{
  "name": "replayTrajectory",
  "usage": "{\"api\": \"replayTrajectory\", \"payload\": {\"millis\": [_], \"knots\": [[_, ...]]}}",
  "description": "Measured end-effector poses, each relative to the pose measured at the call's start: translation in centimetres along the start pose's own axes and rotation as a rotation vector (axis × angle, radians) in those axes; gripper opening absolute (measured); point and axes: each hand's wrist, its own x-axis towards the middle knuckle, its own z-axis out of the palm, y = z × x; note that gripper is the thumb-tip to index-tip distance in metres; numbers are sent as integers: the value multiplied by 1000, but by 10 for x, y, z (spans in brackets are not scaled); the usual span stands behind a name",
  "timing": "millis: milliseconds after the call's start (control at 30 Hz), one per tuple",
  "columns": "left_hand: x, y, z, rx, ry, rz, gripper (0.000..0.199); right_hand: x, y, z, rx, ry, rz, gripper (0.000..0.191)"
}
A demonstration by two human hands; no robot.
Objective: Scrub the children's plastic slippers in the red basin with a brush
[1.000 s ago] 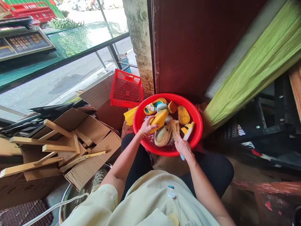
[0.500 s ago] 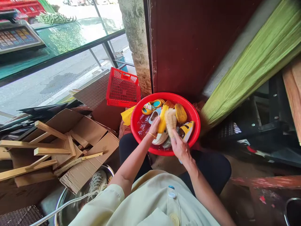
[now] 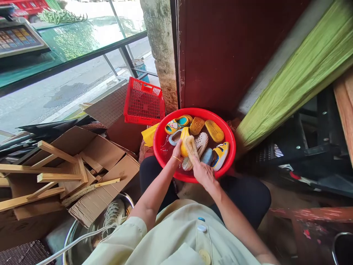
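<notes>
A round red basin (image 3: 232, 147) stands between my knees with water and several shoes in it. My left hand (image 3: 177, 150) is closed on a yellow shoe (image 3: 184, 139) over the basin's middle. My right hand (image 3: 203, 172) grips a pale bristled brush (image 3: 191, 145), whose bristles meet the shoe's right side. Around them in the basin lie a yellow and turquoise shoe (image 3: 173, 126), brown soles (image 3: 214, 131), a whitish perforated clog (image 3: 202, 141) and a yellow and white shoe (image 3: 221, 155). The fingertips of both hands are partly hidden.
A red crate (image 3: 143, 105) sits behind the basin to the left. Cardboard (image 3: 110, 184) and a wooden stool (image 3: 59, 178) lie at the left, above a metal bowl (image 3: 67, 241) holding a sneaker (image 3: 114, 213). Green cloth (image 3: 295, 73) hangs at the right.
The yellow shoe has shifted slightly down and left and is turned. My right hand and the brush have moved left and a little lower, uncovering the whitish clog.
</notes>
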Motion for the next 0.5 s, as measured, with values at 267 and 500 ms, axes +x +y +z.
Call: {"api": "replayTrajectory", "payload": {"millis": [267, 500], "knots": [[-26, 24, -9, -212, -191, -268, 60, -26, 54, 28, 226, 257, -78, 58], [-42, 0, 1, -231, -336, -358, 64, 20, 45, 11, 351, 326, -41, 55]]}}
